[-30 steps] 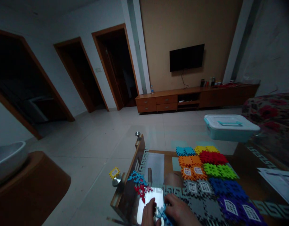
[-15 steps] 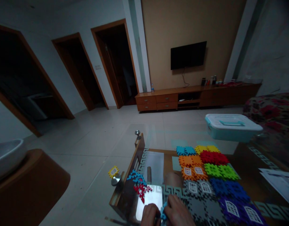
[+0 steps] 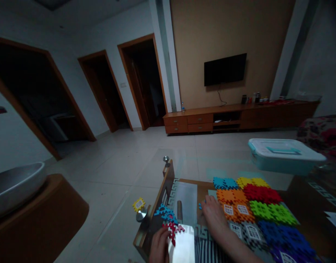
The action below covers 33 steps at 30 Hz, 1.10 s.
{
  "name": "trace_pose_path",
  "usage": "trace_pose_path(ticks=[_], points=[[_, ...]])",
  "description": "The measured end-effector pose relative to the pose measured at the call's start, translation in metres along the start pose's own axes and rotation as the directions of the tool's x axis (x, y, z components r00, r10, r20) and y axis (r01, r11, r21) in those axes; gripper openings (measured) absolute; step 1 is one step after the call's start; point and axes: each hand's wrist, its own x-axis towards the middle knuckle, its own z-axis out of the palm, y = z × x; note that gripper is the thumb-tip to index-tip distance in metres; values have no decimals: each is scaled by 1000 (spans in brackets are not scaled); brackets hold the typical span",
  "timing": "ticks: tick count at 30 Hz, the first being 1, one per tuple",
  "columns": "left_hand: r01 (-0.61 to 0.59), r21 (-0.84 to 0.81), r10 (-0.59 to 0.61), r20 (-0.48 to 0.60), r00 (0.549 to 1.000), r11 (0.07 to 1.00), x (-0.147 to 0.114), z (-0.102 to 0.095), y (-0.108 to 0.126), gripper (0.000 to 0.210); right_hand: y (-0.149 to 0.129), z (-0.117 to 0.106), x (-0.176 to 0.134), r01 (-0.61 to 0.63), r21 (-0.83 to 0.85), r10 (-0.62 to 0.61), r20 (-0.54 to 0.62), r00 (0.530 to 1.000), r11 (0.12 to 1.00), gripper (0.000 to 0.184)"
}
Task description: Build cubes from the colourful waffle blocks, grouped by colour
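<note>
Your right hand (image 3: 213, 215) lies stretched forward over the glass table (image 3: 301, 190), fingers extended and slightly spread, palm down. A small blue piece (image 3: 200, 205) shows at its fingertips, just left of the orange tiles (image 3: 231, 196); whether you pinch it or merely touch it cannot be told. Your left hand (image 3: 159, 247) sits at the table's near left corner, fingers curled loosely. It rests beside the red puzzle pieces (image 3: 172, 229), and no firm grip on any of them can be confirmed. Just beyond those lie the loose blue puzzle pieces (image 3: 164, 212), close to the table's left edge. The assembled mat runs from the middle of the table toward the right: blue tiles (image 3: 224, 182), yellow tiles (image 3: 252, 181), red tiles (image 3: 261, 193), green tiles (image 3: 273, 213), then the grey window tiles (image 3: 246, 231) and dark blue tiles (image 3: 286, 237) nearer you. The tiles interlock, touching edge to edge. One yellow window tile (image 3: 138, 204) sits off the table's left side, near a metal fitting. A bare strip of glass lies between the loose pieces and the mat's left edge, and your right hand occupies part of it. A lidded teal box (image 3: 285, 155) stands at the far right, apart from the mat. The tiled floor (image 3: 107, 175) to the left of the table is open.
</note>
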Motion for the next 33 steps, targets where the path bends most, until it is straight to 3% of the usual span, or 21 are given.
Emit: trace_pose_path(ticks=[6,9,13,18,21,26,29,33], points=[[123,222,-143,76,987,967,57,-9,-35,56,-71,8,-5,314,214,-327,28,945,925,43],[189,274,-236,149,960,943,74,-10,-33,50,-92,11,-1,289,246,-315,75,946,925,42],[254,360,-352,240,905,898,90,-20,-18,35,-99,11,2,198,245,-222,78,972,949,41],[281,427,-425,291,857,859,100,-36,-9,31,-81,9,-2,136,313,-166,72,983,940,40],[286,423,-421,270,866,860,94,-43,-17,32,-51,5,-11,74,261,-82,21,996,963,42],[341,353,-422,185,887,871,83,-48,-25,13,0,8,-30,12,143,-16,32,999,990,42],[292,234,-329,138,934,927,81,-34,-4,10,16,15,-37,2,138,-5,23,1000,990,41],[118,6,-115,280,953,993,76,9,48,15,32,15,-33,-37,194,53,-78,996,980,36]])
